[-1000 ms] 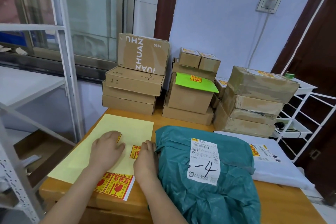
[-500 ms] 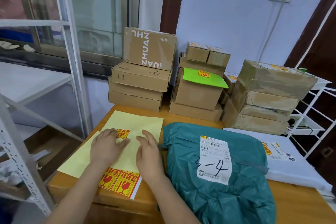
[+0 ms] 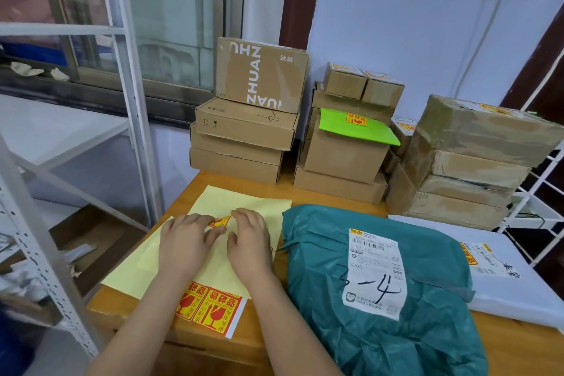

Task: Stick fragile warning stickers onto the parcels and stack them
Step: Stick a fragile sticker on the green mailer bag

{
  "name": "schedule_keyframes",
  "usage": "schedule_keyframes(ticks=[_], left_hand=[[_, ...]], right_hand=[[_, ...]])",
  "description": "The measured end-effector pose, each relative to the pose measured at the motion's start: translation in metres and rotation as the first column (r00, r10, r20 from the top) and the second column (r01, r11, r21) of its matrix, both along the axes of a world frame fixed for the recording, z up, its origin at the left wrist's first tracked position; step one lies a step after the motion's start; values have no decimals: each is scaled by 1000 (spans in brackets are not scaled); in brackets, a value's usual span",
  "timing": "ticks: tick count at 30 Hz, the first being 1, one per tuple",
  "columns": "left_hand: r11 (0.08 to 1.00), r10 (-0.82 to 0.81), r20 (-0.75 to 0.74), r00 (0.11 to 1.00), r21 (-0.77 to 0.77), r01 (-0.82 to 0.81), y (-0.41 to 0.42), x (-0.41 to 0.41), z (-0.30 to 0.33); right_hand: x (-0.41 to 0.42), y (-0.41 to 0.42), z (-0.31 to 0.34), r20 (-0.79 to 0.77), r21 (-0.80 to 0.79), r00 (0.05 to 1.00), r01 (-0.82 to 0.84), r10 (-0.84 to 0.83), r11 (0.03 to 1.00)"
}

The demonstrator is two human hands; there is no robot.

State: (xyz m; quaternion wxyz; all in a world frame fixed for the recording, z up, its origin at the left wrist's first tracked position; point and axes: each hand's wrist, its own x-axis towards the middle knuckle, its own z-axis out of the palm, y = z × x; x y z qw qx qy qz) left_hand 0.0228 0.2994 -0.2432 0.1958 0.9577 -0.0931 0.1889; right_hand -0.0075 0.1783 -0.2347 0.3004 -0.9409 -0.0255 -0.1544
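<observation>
Both hands lie on a pale yellow sheet of sticker backing paper (image 3: 244,204) spread over the left part of the orange-brown wooden tabletop (image 3: 518,351). The left hand (image 3: 186,241) rests palm down with its fingers reaching toward a small red-and-yellow fragile warning sticker (image 3: 219,221); the fingertips touch the sticker's left edge, and whether they pinch it cannot be told. The right hand (image 3: 248,243) sits just beside it, fingers curled downward at the sticker's right corner, which looks lifted from the sheet; the grip itself is hidden under the fingers.

Under the near edge of the yellow sheet, a strip of larger red-and-yellow fragile stickers (image 3: 210,308) pokes out toward the tabletop's front edge, between the two forearms.

To the right of the hands lies a teal plastic mailer bag (image 3: 381,330) bearing a white shipping label (image 3: 374,275) with handwritten marks. Beside it, further right, a white plastic mailer bag (image 3: 512,281) lies flat, already carrying a fragile sticker near its label.

Along the back of the tabletop, against the wall, stand stacks of brown cardboard parcels (image 3: 244,131); one middle parcel carries a bright green sheet (image 3: 360,131) with a fragile sticker on it, and the tape-wrapped brown parcels (image 3: 467,159) on the right are piled together.
</observation>
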Motion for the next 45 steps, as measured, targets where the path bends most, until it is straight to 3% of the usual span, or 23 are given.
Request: schedule_keyframes(ticks=[8,17,22,33,45], left_hand=[[998,-59,-35,998,-24,58,1,-5,4],[995,-97,60,994,31,95,2,0,-3],[991,-136,157,978,37,131,3,2,-5],[988,-125,112,986,-77,134,1,0,-2],[983,-65,207,976,-154,98,1,0,-1]], right_hand=[[3,-4,-6,9,9,999,-34,34,999],[2,-4,-9,140,58,990,-3,-5,998],[0,-5,-3,83,35,997,-3,0,999],[-3,-4,2,28,2,999,32,-32,999],[-4,-3,2,21,-46,999,47,-46,998]])
